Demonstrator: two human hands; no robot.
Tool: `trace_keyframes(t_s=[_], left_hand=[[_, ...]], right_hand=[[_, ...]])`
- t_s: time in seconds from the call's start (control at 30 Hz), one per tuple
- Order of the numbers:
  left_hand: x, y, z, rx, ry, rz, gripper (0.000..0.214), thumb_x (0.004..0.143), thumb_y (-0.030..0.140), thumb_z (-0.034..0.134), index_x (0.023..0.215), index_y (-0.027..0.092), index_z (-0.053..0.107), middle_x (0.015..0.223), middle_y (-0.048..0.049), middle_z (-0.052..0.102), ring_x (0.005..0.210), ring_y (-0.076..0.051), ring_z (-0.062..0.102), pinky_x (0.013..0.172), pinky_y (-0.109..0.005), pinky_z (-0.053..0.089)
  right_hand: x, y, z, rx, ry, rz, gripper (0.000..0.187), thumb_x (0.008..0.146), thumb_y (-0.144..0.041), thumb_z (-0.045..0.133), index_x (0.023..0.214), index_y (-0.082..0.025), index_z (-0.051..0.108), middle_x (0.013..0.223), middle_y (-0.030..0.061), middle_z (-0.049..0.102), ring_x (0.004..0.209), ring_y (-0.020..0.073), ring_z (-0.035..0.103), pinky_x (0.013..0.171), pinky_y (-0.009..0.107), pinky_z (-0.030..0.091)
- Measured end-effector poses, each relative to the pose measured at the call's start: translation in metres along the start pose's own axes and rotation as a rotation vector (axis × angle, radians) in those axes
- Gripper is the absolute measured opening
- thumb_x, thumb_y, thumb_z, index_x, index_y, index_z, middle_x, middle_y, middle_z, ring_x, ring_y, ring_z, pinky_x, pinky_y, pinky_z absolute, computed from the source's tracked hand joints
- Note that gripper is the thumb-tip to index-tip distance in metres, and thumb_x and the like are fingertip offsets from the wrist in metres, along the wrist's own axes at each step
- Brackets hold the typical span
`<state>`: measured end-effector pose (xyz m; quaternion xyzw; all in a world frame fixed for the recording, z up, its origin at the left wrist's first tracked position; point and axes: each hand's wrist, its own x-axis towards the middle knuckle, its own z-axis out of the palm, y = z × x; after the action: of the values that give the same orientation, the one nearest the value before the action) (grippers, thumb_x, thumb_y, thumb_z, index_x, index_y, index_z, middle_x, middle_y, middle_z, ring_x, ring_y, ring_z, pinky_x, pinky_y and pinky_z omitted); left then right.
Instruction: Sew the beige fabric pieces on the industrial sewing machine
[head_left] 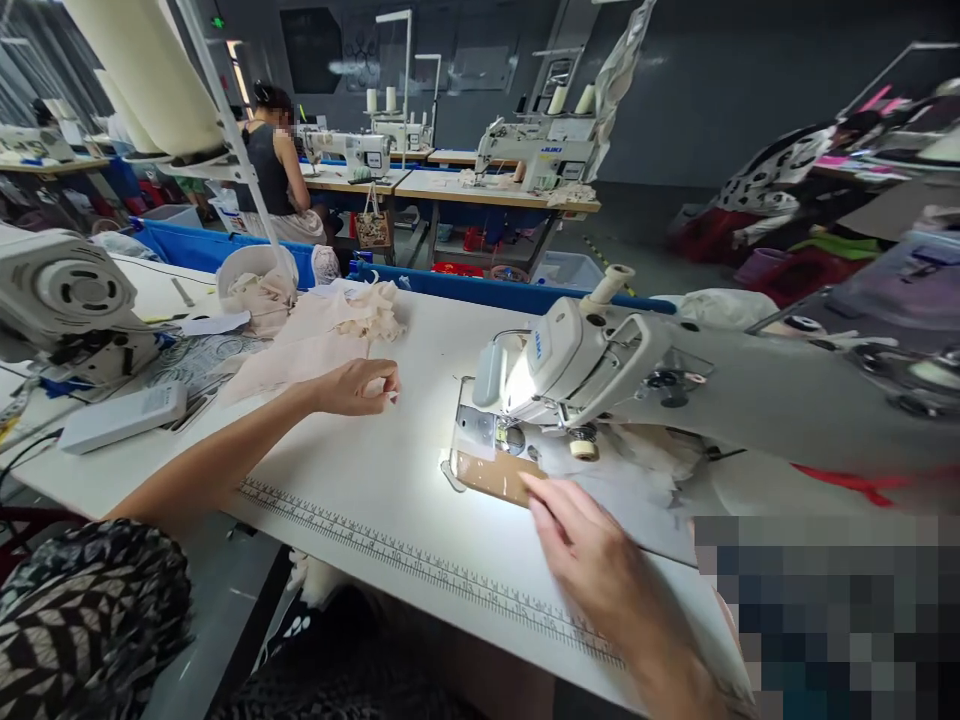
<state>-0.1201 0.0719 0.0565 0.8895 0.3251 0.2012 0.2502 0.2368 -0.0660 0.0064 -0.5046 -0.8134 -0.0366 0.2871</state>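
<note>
My left hand (356, 387) hovers over the white table, left of the sewing machine (559, 365). Its fingers are curled closed, and a small whitish bit shows at the fingertips, too small to name. My right hand (581, 535) is at the front of the machine bed, fingers stretched toward a worn brown plate (495, 474) and touching its right end. Behind that plate are the metal needle plate (476, 425) and the lit needle area. Pale sheer fabric (296, 365) lies behind my left forearm, with a ruffled piece (371, 312) at its far end.
A printed ruler (420, 568) runs along the table's front edge. At left are a white box-shaped device (124, 418), a second machine (64, 290) and a tub of fabric (255, 285). Thread cones (154, 75) stand above. One person (274, 165) sits ahead; another person's blurred-out part is at lower right.
</note>
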Motion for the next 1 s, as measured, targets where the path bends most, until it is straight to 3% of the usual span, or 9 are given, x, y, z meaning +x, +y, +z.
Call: trace_keyframes(t_s=[0.17, 0.3, 0.47, 0.53, 0.63, 0.73, 0.83, 0.9, 1.0], left_hand=[[0.034, 0.03, 0.025, -0.12, -0.146, -0.066, 0.015, 0.078, 0.028, 0.056, 0.08, 0.022, 0.042, 0.068, 0.005, 0.046, 0.06, -0.011, 0.039, 0.057, -0.024, 0.033], [0.056, 0.049, 0.046, -0.129, -0.222, -0.114, 0.01, 0.084, 0.029, 0.054, 0.081, 0.021, 0.049, 0.066, 0.005, 0.046, 0.059, -0.012, 0.041, 0.06, -0.025, 0.033], [0.064, 0.058, 0.063, -0.051, -0.279, -0.19, 0.014, 0.089, 0.033, 0.055, 0.084, 0.02, 0.057, 0.063, 0.0039, 0.053, 0.059, -0.014, 0.047, 0.062, -0.027, 0.033], [0.064, 0.058, 0.064, -0.016, -0.273, -0.201, 0.025, 0.095, 0.04, 0.049, 0.082, 0.02, 0.057, 0.065, 0.0023, 0.055, 0.06, -0.015, 0.048, 0.062, -0.028, 0.033], [0.061, 0.055, 0.063, 0.026, -0.284, -0.204, 0.025, 0.097, 0.033, 0.043, 0.083, 0.02, 0.06, 0.069, 0.001, 0.06, 0.063, -0.016, 0.052, 0.064, -0.028, 0.034], [0.058, 0.052, 0.062, 0.099, -0.297, -0.245, 0.02, 0.091, 0.025, 0.048, 0.1, 0.021, 0.064, 0.078, 0.001, 0.066, 0.067, -0.017, 0.057, 0.066, -0.027, 0.036], [0.056, 0.05, 0.06, 0.196, -0.286, -0.331, 0.021, 0.09, 0.031, 0.054, 0.107, 0.021, 0.062, 0.096, -0.0008, 0.073, 0.075, -0.019, 0.061, 0.067, -0.028, 0.037], [0.055, 0.05, 0.059, 0.25, -0.266, -0.388, 0.021, 0.089, 0.037, 0.058, 0.102, 0.021, 0.062, 0.099, -0.0015, 0.073, 0.078, -0.021, 0.062, 0.066, -0.029, 0.036], [0.056, 0.051, 0.058, 0.254, -0.249, -0.419, 0.017, 0.087, 0.038, 0.059, 0.085, 0.021, 0.062, 0.083, -0.0002, 0.07, 0.076, -0.021, 0.061, 0.065, -0.029, 0.035]], right_hand=[[0.027, -0.017, 0.012, -0.176, -0.131, -0.143, 0.037, 0.106, -0.027, 0.041, 0.124, -0.017, 0.073, 0.09, 0.0074, 0.067, 0.072, 0.0186, 0.058, 0.068, 0.034, 0.046], [0.03, -0.02, 0.022, -0.264, -0.076, -0.177, 0.04, 0.107, -0.026, 0.039, 0.119, -0.016, 0.076, 0.085, 0.0075, 0.062, 0.069, 0.0182, 0.05, 0.065, 0.034, 0.037], [0.026, -0.024, 0.022, -0.269, -0.045, -0.157, 0.038, 0.107, -0.024, 0.041, 0.117, -0.016, 0.076, 0.083, 0.0058, 0.06, 0.068, 0.0176, 0.046, 0.065, 0.033, 0.032], [0.025, -0.025, 0.022, -0.263, -0.038, -0.151, 0.037, 0.107, -0.024, 0.041, 0.116, -0.017, 0.077, 0.082, 0.0055, 0.059, 0.069, 0.0176, 0.045, 0.065, 0.033, 0.032], [0.025, -0.024, 0.022, -0.249, -0.035, -0.14, 0.036, 0.106, -0.024, 0.042, 0.116, -0.016, 0.077, 0.082, 0.0055, 0.06, 0.069, 0.0175, 0.045, 0.065, 0.033, 0.031], [0.025, -0.023, 0.023, -0.232, -0.045, -0.124, 0.035, 0.106, -0.023, 0.044, 0.116, -0.016, 0.077, 0.083, 0.0055, 0.061, 0.069, 0.0171, 0.044, 0.066, 0.033, 0.032], [0.025, -0.024, 0.022, -0.221, -0.05, -0.119, 0.035, 0.106, -0.022, 0.044, 0.117, -0.016, 0.076, 0.084, 0.0055, 0.062, 0.069, 0.0167, 0.045, 0.065, 0.033, 0.032], [0.025, -0.025, 0.022, -0.219, -0.048, -0.12, 0.035, 0.106, -0.022, 0.044, 0.116, -0.016, 0.077, 0.084, 0.0056, 0.062, 0.069, 0.0169, 0.045, 0.065, 0.033, 0.032], [0.025, -0.025, 0.021, -0.226, -0.055, -0.118, 0.034, 0.105, -0.021, 0.045, 0.116, -0.016, 0.076, 0.084, 0.0061, 0.062, 0.07, 0.0175, 0.047, 0.065, 0.034, 0.032]])
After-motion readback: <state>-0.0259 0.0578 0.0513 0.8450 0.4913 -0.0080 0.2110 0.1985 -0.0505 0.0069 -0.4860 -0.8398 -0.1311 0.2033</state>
